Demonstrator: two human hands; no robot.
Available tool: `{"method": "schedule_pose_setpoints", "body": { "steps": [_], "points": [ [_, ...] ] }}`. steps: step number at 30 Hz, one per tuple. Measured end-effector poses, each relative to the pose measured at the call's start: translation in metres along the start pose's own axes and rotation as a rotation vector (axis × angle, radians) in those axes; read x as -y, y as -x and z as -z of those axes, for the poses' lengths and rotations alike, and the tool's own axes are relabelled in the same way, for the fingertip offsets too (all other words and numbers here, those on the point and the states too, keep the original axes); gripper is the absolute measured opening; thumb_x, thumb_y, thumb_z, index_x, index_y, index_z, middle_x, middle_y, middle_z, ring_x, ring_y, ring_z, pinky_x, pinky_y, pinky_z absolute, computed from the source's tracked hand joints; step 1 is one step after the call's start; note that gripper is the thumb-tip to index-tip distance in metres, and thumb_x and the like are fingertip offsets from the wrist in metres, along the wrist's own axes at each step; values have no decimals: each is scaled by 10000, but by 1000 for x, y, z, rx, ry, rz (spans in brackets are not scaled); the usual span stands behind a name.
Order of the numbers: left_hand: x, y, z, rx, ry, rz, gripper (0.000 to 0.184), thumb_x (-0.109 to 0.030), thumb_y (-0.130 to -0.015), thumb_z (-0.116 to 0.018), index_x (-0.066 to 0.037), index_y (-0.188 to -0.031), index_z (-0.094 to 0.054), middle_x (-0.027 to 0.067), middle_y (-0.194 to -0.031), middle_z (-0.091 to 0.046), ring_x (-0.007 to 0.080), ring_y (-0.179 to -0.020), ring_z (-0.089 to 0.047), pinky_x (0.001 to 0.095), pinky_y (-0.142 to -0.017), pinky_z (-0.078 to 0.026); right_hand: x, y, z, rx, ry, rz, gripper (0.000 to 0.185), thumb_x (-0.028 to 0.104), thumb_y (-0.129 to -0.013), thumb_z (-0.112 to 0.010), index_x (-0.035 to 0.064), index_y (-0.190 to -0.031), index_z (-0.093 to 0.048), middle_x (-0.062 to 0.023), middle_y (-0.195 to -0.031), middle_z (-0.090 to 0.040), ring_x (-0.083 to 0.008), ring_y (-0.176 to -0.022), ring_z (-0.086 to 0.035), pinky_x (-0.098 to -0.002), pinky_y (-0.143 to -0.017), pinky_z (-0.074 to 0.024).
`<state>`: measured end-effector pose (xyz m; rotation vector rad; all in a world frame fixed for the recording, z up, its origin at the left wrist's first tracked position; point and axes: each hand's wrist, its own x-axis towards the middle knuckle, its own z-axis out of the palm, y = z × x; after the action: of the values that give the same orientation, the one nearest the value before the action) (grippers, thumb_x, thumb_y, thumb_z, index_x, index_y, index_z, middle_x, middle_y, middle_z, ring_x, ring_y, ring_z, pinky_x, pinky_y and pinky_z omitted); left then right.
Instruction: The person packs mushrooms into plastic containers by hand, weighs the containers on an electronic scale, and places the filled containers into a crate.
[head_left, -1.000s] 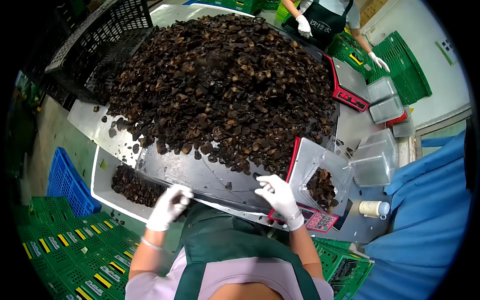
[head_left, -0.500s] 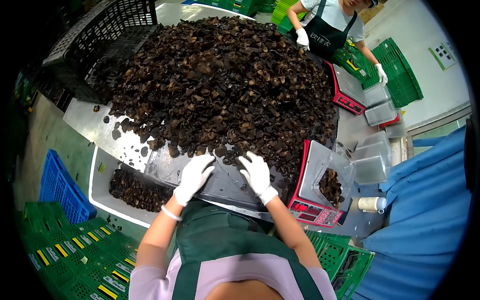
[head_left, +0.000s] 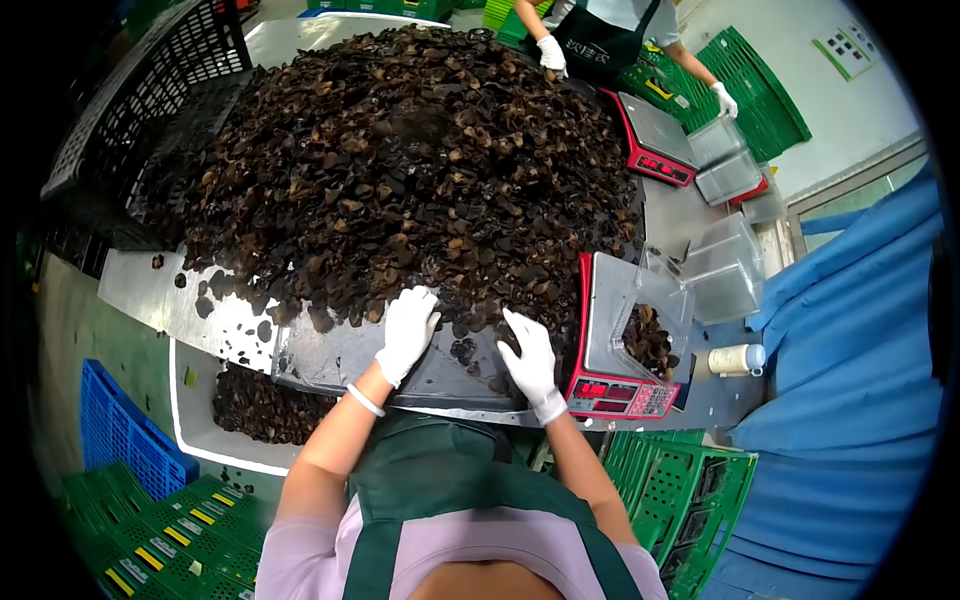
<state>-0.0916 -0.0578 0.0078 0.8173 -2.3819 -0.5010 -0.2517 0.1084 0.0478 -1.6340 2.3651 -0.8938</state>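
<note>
A large heap of dark brown wood ear mushrooms (head_left: 420, 170) covers most of the table. My left hand (head_left: 408, 335), in a white glove, touches the near edge of the heap with its fingers stretched out. To its right, my white-gloved right hand (head_left: 530, 358) has thumb and fingers apart, close to a few pieces at the heap's edge; I see nothing gripped in it. Between the hands, loose pieces lie on the dark, wet work surface (head_left: 430, 375). A red scale (head_left: 610, 392) beside my right hand carries a clear plastic box with mushrooms (head_left: 650, 340) inside.
A black crate (head_left: 150, 110) stands at the far left, and a grey bin (head_left: 180, 410) with mushrooms sits below the table edge. Clear boxes (head_left: 722, 270) and a white bottle (head_left: 737, 360) are at right. A co-worker's gloved hand (head_left: 551, 55) rests by the heap opposite.
The view has shifted, so the heap sits further left and up. My left hand has advanced against the heap's edge; my right hand has moved right and nearer the scale.
</note>
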Motion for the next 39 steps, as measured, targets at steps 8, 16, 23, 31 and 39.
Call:
{"method": "schedule_pose_setpoints", "body": {
  "steps": [8,16,23,31,39],
  "points": [
    [4,31,34,-92,155,31,210,-103,-727,-710,-64,-909,-613,100,-887,-586,290,-848,-556,378,-747,-462,6,-66,-41,179,251,121,791,160,-728,-740,258,-1425,-379,-112,-1324,-481,-281,-1087,-517,-387,-907,-473],
    [55,127,108,-261,372,725,140,-18,-836,-628,-16,-975,-628,102,-903,-648,203,-833,-620,300,-764,-487,-15,11,-7,162,102,268,219,155,-804,-651,147,-1021,-677,-54,-939,-602,-247,-911,-565,-357,-761,-466],
    [80,159,143,-318,-332,541,505,-14,-776,-685,-33,-1257,-529,162,-1187,-573,327,-1109,-518,392,-966,-401,-10,-32,-2,27,-121,36,383,172,-770,-708,137,-1145,-636,-88,-1097,-621,-266,-1030,-575,-344,-880,-483],
    [7,62,55,145,115,-36,497,-211,-733,-745,-44,-1166,-568,159,-1192,-586,339,-1134,-531,415,-955,-439,-19,-50,-28,158,-47,218,314,98,-790,-642,158,-1098,-642,-51,-1006,-631,-239,-964,-598,-338,-814,-501],
    [-1,44,-2,218,199,-127,841,-347,-646,-821,-8,-1323,-456,217,-1343,-476,381,-1232,-462,435,-1043,-371,-33,7,19,148,137,-15,540,371,-772,-701,155,-1253,-584,-187,-1288,-530,-367,-1189,-500,-436,-995,-421]
  ]
}}
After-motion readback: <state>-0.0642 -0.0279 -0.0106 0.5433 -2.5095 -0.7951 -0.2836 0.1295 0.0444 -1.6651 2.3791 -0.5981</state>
